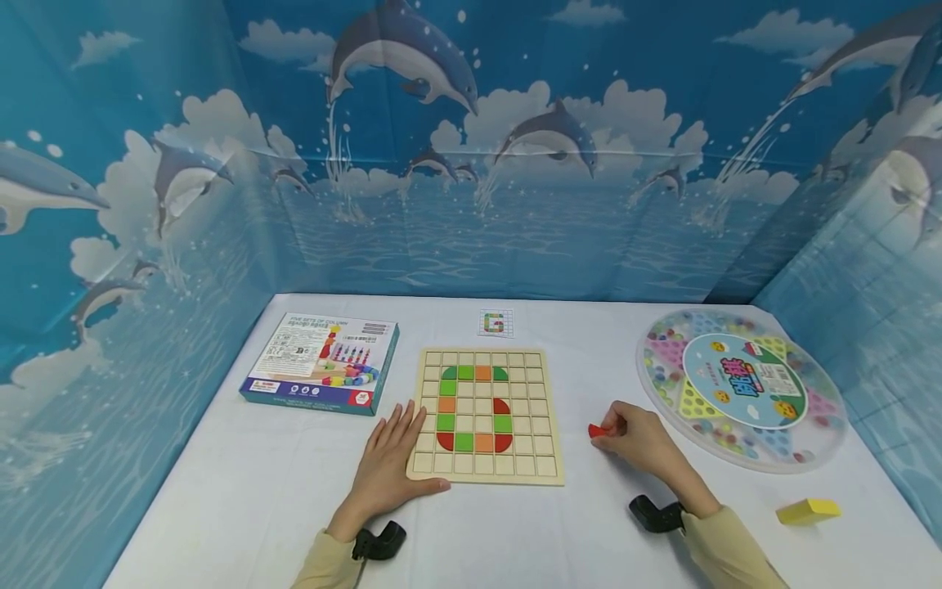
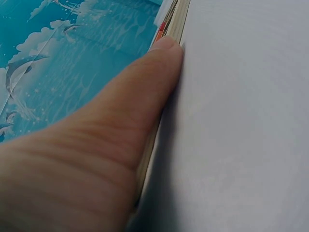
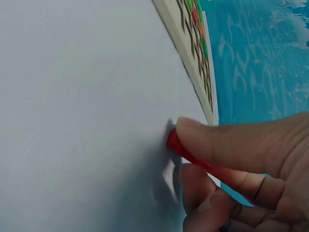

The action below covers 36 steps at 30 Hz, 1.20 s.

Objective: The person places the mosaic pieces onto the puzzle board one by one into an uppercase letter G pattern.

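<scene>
A wooden grid board (image 1: 530, 470) lies on the white table, with green, orange and red tiles set in its squares in the form of a letter G. My left hand (image 1: 390, 462) rests at the board's lower left corner, fingers straight along the left side; its thumb (image 2: 145, 82) lies against the board's edge. To the right of the board, my right hand (image 1: 636, 438) pinches a small red tile (image 1: 596, 430) between thumb and fingers, just over the tabletop. In the right wrist view the red tile (image 3: 176, 142) is partly hidden by the thumb.
A small pattern card (image 1: 496, 323) showing a G lies behind the board. A boxed game (image 1: 316, 364) sits at left, and a round bead-filled game board (image 1: 743, 388) at right. Near the right front lies a yellow block (image 1: 808, 512). Dolphin-printed curtains surround the table.
</scene>
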Each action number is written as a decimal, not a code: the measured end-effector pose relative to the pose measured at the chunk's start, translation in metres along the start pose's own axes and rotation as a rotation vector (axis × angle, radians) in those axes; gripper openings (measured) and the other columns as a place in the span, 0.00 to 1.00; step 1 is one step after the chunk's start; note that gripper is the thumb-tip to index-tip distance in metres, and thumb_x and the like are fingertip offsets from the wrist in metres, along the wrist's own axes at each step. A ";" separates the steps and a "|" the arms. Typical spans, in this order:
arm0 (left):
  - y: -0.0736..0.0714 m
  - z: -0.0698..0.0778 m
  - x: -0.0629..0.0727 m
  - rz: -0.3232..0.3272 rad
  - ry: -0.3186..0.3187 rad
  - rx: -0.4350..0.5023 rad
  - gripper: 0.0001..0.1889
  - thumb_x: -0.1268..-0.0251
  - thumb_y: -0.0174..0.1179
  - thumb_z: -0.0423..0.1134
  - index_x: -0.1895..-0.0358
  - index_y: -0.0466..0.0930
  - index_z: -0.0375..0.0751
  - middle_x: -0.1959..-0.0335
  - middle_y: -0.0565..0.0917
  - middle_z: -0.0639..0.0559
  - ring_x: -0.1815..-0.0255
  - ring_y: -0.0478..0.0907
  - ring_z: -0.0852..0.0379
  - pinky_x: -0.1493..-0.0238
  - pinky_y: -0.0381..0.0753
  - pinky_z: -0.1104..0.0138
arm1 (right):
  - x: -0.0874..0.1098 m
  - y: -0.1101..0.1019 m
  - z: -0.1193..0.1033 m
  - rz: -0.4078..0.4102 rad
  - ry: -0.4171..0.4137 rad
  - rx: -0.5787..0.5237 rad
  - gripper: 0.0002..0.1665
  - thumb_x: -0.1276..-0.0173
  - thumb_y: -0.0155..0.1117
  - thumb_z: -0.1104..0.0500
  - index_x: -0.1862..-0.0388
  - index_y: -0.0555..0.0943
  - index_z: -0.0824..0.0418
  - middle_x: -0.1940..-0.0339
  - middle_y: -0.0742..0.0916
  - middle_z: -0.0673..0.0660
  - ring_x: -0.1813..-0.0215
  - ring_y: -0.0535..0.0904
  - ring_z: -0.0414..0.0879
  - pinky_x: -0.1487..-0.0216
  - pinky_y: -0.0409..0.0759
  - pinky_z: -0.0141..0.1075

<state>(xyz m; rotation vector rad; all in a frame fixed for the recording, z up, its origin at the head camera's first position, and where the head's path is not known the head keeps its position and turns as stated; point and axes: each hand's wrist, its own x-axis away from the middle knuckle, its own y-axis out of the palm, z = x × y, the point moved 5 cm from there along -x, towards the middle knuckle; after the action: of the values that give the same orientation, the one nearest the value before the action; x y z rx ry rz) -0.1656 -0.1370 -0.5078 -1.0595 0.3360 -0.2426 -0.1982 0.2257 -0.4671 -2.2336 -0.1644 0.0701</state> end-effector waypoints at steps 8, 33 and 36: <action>0.000 -0.001 -0.001 -0.005 -0.008 -0.021 0.58 0.55 0.63 0.70 0.25 0.50 0.41 0.24 0.49 0.45 0.25 0.40 0.47 0.30 0.39 0.51 | -0.021 0.015 -0.034 0.036 -0.120 -0.119 0.09 0.42 0.69 0.67 0.61 0.81 0.64 0.77 0.75 0.50 0.77 0.70 0.43 0.80 0.68 0.32; 0.000 0.000 -0.001 -0.005 -0.002 -0.014 0.57 0.54 0.62 0.71 0.25 0.52 0.39 0.25 0.51 0.43 0.25 0.41 0.45 0.30 0.40 0.50 | -0.077 0.083 -0.113 -0.087 -0.147 -0.137 0.08 0.49 0.77 0.58 0.77 0.83 0.53 0.81 0.79 0.44 0.78 0.72 0.41 0.75 0.68 0.35; -0.001 0.001 -0.001 0.009 0.011 -0.010 0.57 0.54 0.62 0.71 0.26 0.53 0.38 0.26 0.52 0.41 0.25 0.43 0.43 0.31 0.42 0.48 | -0.078 0.083 -0.114 -0.076 -0.151 -0.101 0.07 0.49 0.77 0.57 0.77 0.85 0.52 0.80 0.80 0.44 0.78 0.72 0.40 0.75 0.69 0.35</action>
<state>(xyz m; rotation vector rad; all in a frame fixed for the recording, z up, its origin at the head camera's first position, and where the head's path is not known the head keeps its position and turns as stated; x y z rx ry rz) -0.1660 -0.1367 -0.5065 -1.0669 0.3526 -0.2388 -0.2548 0.0751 -0.4627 -2.3202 -0.3414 0.1940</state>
